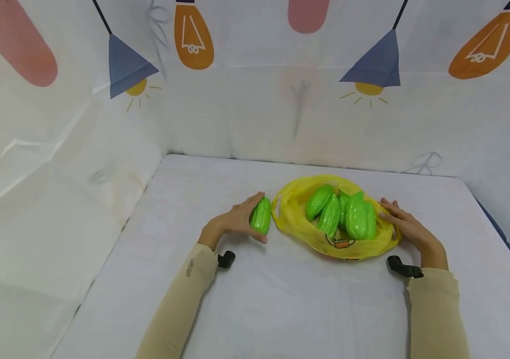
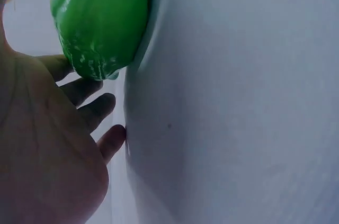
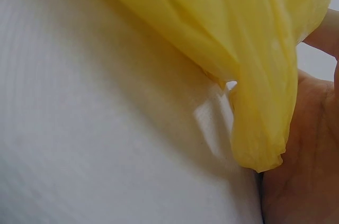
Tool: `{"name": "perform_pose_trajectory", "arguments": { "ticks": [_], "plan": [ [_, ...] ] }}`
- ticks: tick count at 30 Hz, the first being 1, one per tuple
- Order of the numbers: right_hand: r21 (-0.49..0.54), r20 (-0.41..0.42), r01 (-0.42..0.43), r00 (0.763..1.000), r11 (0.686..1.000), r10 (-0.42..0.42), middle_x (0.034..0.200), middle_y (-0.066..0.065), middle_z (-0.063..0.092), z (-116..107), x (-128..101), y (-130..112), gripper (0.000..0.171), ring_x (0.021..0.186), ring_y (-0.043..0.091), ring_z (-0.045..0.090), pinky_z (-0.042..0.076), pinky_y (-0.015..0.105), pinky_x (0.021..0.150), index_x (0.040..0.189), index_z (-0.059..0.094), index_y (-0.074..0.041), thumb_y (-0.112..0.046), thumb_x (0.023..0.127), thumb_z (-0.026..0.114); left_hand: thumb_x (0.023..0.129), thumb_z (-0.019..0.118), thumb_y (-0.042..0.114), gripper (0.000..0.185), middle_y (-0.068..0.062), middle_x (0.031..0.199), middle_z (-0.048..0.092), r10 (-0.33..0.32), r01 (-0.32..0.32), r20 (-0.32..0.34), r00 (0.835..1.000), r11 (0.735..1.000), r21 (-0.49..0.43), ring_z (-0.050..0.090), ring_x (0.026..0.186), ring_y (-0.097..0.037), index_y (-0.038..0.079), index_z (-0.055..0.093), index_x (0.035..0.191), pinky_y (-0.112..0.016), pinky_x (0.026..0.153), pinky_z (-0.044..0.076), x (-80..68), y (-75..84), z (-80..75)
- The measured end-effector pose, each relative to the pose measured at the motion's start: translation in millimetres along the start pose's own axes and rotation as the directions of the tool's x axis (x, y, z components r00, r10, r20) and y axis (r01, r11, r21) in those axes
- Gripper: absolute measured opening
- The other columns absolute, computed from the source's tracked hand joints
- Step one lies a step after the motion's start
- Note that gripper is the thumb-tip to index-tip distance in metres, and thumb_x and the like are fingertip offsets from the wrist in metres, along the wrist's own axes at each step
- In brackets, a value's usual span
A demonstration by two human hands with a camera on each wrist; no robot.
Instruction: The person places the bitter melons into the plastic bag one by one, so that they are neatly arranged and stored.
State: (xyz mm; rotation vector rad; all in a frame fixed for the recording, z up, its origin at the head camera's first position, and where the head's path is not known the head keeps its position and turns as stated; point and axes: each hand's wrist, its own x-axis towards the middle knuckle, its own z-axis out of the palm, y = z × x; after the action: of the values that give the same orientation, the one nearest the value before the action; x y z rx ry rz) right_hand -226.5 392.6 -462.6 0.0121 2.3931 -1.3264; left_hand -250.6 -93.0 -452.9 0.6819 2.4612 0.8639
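A glossy green ridged gourd lies on the white table, left of a yellow plastic bag. My left hand spans it, fingers at its far end and thumb spread apart at the near end. In the left wrist view, the gourd is against the tabletop, with the left hand's fingers loosely spread below it. Several similar green gourds sit inside the wide-mouthed bag. Along its right side, my right hand rests with extended fingers. Yellow plastic hangs beside its palm.
The white-covered table meets a fabric backdrop printed with lamps and bulbs at its far edge. Another fabric wall rises on the left. Dark wrist cameras sit by both sleeves.
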Motion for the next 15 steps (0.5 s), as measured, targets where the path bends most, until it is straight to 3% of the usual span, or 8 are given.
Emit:
{"name": "perform_pose_trajectory", "arguments": {
  "ticks": [7, 15],
  "plan": [
    [0.014, 0.000, 0.014, 1.000, 1.000, -0.014, 0.163, 0.003, -0.008, 1.6, -3.1, -0.9, 0.078, 0.144, 0.027, -0.031, -0.021, 0.068, 0.109, 0.157, 0.010, -0.010, -0.048, 0.100, 0.048, 0.066, 0.087, 0.052, 0.132, 0.002, 0.166, 0.002, 0.012, -0.012, 0.004, 1.000, 1.000, 0.019, 0.016, 0.151, -0.023, 0.026, -0.003, 0.159, -0.051, 0.120, 0.018, 0.0, -3.7, 2.4],
    [0.010, -0.001, 0.008, 1.000, 1.000, -0.008, 0.163, 0.002, -0.008, 1.2, -0.7, -2.2, 0.079, 0.144, 0.027, -0.031, -0.020, 0.067, 0.110, 0.158, 0.009, -0.011, -0.048, 0.100, 0.049, 0.069, 0.087, 0.047, 0.126, -0.003, 0.166, 0.010, 0.043, -0.042, -0.027, 0.999, 0.999, 0.021, 0.027, 0.145, -0.025, 0.021, 0.003, 0.159, -0.051, 0.119, 0.021, -0.8, -4.4, 2.6]
  ]
}}
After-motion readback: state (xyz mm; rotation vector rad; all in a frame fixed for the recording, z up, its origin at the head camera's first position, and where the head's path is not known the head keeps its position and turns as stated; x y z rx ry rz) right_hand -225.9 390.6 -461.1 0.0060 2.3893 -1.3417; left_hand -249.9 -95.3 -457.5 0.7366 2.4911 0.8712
